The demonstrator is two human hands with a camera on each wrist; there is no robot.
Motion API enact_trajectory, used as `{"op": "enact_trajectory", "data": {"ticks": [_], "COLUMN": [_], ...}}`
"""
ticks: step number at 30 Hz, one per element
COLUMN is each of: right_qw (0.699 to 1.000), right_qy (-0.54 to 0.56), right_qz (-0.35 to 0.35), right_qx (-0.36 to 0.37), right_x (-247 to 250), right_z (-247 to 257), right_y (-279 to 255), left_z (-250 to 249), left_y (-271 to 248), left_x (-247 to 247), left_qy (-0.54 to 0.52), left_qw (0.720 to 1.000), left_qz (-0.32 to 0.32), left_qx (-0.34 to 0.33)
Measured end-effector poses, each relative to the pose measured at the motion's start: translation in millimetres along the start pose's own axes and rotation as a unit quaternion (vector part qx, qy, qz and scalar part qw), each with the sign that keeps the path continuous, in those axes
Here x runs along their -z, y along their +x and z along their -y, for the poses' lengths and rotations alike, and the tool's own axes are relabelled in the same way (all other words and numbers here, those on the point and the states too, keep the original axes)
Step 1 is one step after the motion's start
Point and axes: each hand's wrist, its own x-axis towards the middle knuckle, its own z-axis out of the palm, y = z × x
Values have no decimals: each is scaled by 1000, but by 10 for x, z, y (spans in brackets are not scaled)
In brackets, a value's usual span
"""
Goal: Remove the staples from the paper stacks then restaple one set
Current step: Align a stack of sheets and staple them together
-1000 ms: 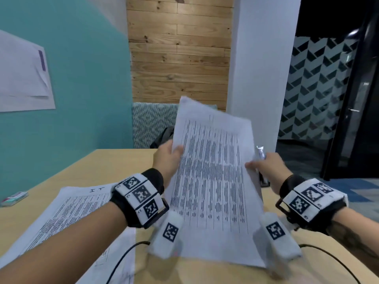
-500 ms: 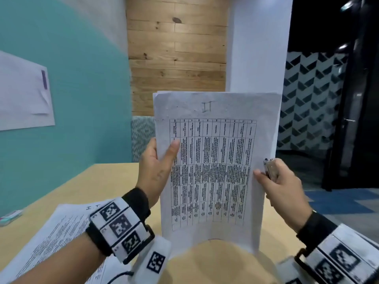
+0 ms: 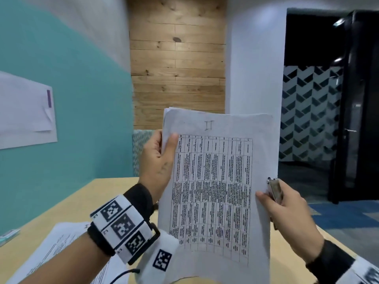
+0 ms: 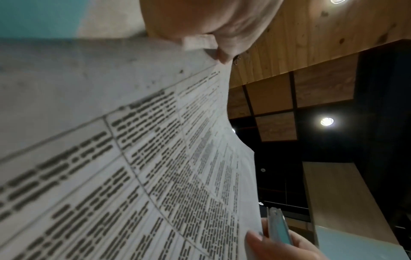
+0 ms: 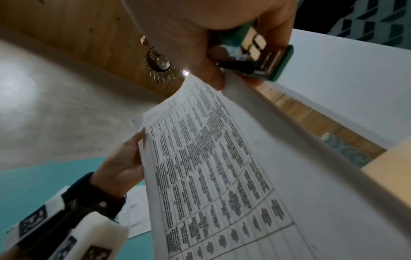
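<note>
Upright above the wooden table (image 3: 67, 203), a paper stack (image 3: 215, 181) printed with a ruled table and marked "II" at the top is held between both hands. Its upper left edge is pinched by the left hand (image 3: 158, 167), with the thumb laid across the front sheet and the fingers hidden behind the pages; in the left wrist view a fingertip is seen pressed onto the corner of the sheets. The right edge, lower down, is gripped by the right hand (image 3: 287, 214), the thumb pressed on the front of the paper. A stapler (image 3: 274, 190) with a metal top and a teal body is clamped in the same hand, just behind the paper's right edge, with its front end pointing upward. The stack's lower edge is bowed slightly toward the camera and hangs clear of the table. At the top left corner, the sheets are fanned a little, so that a second page edge is visible behind the first. A second paper stack (image 3: 61, 242) is lying flat on the table at the lower left, partly covered by the left forearm. A small teal object (image 3: 9, 235) is resting near the table's left edge; what it is cannot be told.
</note>
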Motion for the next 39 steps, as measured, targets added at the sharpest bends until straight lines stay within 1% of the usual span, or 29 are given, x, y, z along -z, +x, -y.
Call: {"op": "enact_trajectory", "data": {"ticks": [2, 6, 10, 12, 15, 16, 17, 18, 19, 20, 22, 24, 25, 26, 27, 30, 31, 33, 35, 36, 39], "right_qw": [1000, 999, 999, 999, 992, 986, 979, 969, 959, 951, 936, 914, 905, 900, 898, 896, 901, 924, 946, 953, 960], "right_qy": [-17, -37, -36, -29, -4, 33, 92, 160, 220, 270, 348, 403, 420, 432, 438, 438, 420, 340, 237, 187, 73], "right_qz": [-6, -7, -5, -36, -129, -160, -178, -181, -168, -140, -46, 41, 62, 63, 48, -38, -65, -100, -103, -105, -108], "right_qx": [-1, -7, -16, -11, -8, 8, 29, 49, 56, 56, 40, 4, -8, -11, -4, 63, 91, 145, 194, 216, 246], "right_x": [-3, 25, 56, 93, 190, 223, 226, 219, 188, 123, -90, -319, -404, -462, -494, -542, -571, -677, -781, -816, -840], "right_z": [-36, -65, -50, 3, 161, 249, 369, 484, 582, 717, 966, 1157, 1251, 1364, 1477, 1789, 1860, 1922, 1926, 1920, 1886], "right_y": [21, 69, 68, 84, 155, 203, 252, 309, 366, 385, 350, 304, 312, 341, 392, 610, 673, 763, 782, 778, 797], "left_z": [-19, -135, -163, -164, -163, -164, -167, -172, -180, -188, -201, -216, -223, -234, -242, -270, -276, -285, -285, -283, -262], "left_y": [56, 275, 334, 344, 354, 353, 350, 345, 340, 335, 323, 308, 304, 299, 295, 280, 273, 266, 265, 264, 243], "left_x": [-4, 1, -14, -20, -44, -51, -59, -62, -63, -63, -67, -68, -71, -66, -61, -35, -29, -18, -15, -15, -20], "left_qy": [-20, -11, -16, -20, -33, -35, -34, -29, -24, -20, -17, -13, -12, -9, -7, -9, -9, -4, -10, -15, -6], "left_qw": [1000, 998, 996, 995, 994, 994, 994, 994, 994, 994, 994, 994, 994, 994, 994, 993, 993, 992, 992, 991, 988], "left_qz": [-11, -57, -80, -86, -91, -92, -91, -90, -88, -85, -79, -76, -74, -72, -72, -73, -72, -72, -75, -78, -92], "left_qx": [14, -34, -48, -52, -47, -48, -52, -57, -61, -65, -71, -76, -79, -82, -85, -88, -90, -99, -105, -106, -123]}}
